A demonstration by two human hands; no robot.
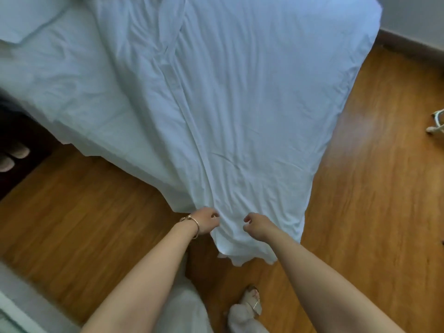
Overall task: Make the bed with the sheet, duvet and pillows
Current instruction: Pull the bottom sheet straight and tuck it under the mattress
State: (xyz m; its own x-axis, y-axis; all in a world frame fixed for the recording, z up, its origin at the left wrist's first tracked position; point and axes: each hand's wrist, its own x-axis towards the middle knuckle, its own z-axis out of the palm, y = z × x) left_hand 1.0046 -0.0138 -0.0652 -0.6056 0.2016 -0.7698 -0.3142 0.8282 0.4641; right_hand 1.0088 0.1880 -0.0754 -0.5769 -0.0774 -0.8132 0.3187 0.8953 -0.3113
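Observation:
A white duvet [252,104] lies wrinkled over the bed, and its near corner hangs down toward the wooden floor. My left hand [206,221], with a gold bracelet on the wrist, pinches the duvet's near edge on the left of that corner. My right hand [258,225] grips the cloth a little to the right, fingers curled into it. The white sheet [60,75] shows on the bed's left part beside the duvet. A white pillow [26,18] lies at the far left corner.
Wooden floor [372,188] surrounds the bed's foot. Pale slippers [13,156] sit in a dark gap at the left. A white frame's foot [436,121] stands at the right edge. My sandalled foot [253,301] is near the hanging corner. A wall and skirting run at the top right.

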